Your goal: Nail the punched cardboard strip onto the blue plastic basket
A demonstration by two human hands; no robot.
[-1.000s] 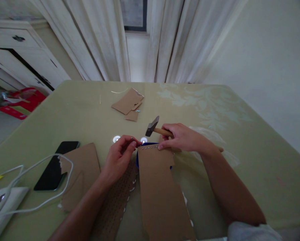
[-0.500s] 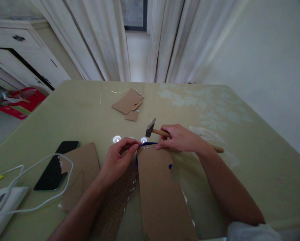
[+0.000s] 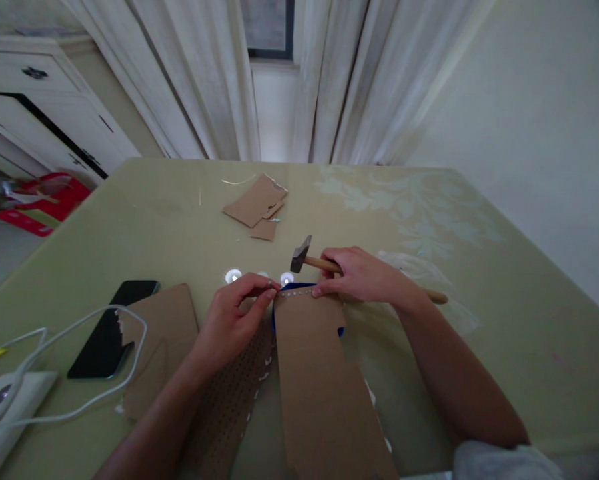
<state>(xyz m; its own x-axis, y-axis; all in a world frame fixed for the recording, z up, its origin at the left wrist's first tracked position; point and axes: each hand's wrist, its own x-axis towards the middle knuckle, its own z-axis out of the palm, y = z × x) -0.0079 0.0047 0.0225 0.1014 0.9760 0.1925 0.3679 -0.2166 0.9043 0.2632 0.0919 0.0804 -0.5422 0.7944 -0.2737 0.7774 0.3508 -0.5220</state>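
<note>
My right hand (image 3: 357, 275) grips the wooden handle of a small hammer (image 3: 303, 256), whose dark head hovers just above the far end of a long cardboard strip (image 3: 319, 380). A fingertip of that hand also presses the strip's top edge, where a row of small shiny nails shows. A blue object (image 3: 305, 289) lies under that end of the strip, mostly hidden. My left hand (image 3: 237, 320) pinches something tiny, likely a nail, at the strip's top left corner. A perforated cardboard piece (image 3: 229, 407) lies under my left wrist.
A black phone (image 3: 113, 329), a white cable (image 3: 79, 360) and a white device (image 3: 4, 407) lie at the left on the green table (image 3: 479, 267). Torn cardboard (image 3: 165, 333) lies beside the phone, more scraps (image 3: 257, 203) farther back. Small shiny discs (image 3: 233, 275) sit beyond my hands. White cabinet far left.
The hammer head has dropped lower toward the strip's top edge over the second. My left hand shifted slightly toward the strip's corner.
</note>
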